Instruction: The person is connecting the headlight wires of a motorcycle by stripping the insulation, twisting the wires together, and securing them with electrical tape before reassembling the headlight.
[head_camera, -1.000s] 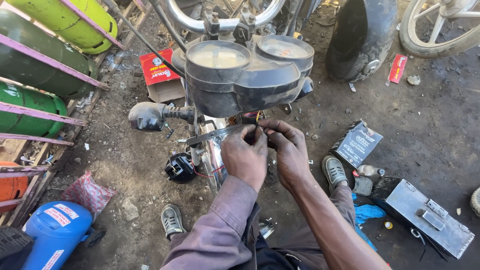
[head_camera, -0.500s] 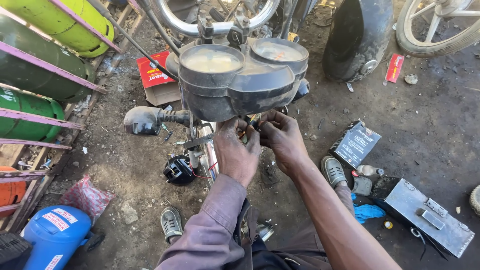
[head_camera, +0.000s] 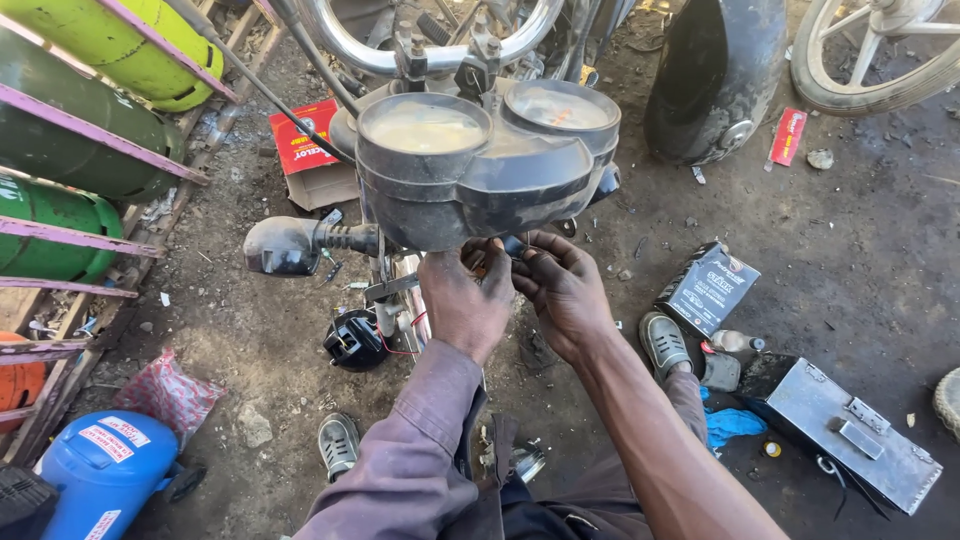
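Both hands work just under the twin gauge cluster (head_camera: 480, 165) of a motorcycle, below the chrome handlebar (head_camera: 350, 45). The left hand (head_camera: 465, 300) is curled with its fingers up behind the cluster; what it grips is hidden, so I cannot tell. The right hand (head_camera: 565, 290) pinches a small dark part (head_camera: 515, 245) at the lower edge of the cluster, touching the housing.

On the right, a grey metal box (head_camera: 850, 430) lies shut on the ground; its contents do not show. Near it stands a dark carton (head_camera: 708, 288), also closed, and a small bottle (head_camera: 735, 342) lies between them. A red carton (head_camera: 300, 145) sits at the left of the cluster. Green gas cylinders (head_camera: 60, 130) lie in a pink rack (head_camera: 95, 120) at the left, and a blue container (head_camera: 105, 480) stands below.

The ground is dark oily dirt (head_camera: 850, 220) with stones and scraps. A black fender (head_camera: 715, 75) and a wheel (head_camera: 880, 55) are behind.
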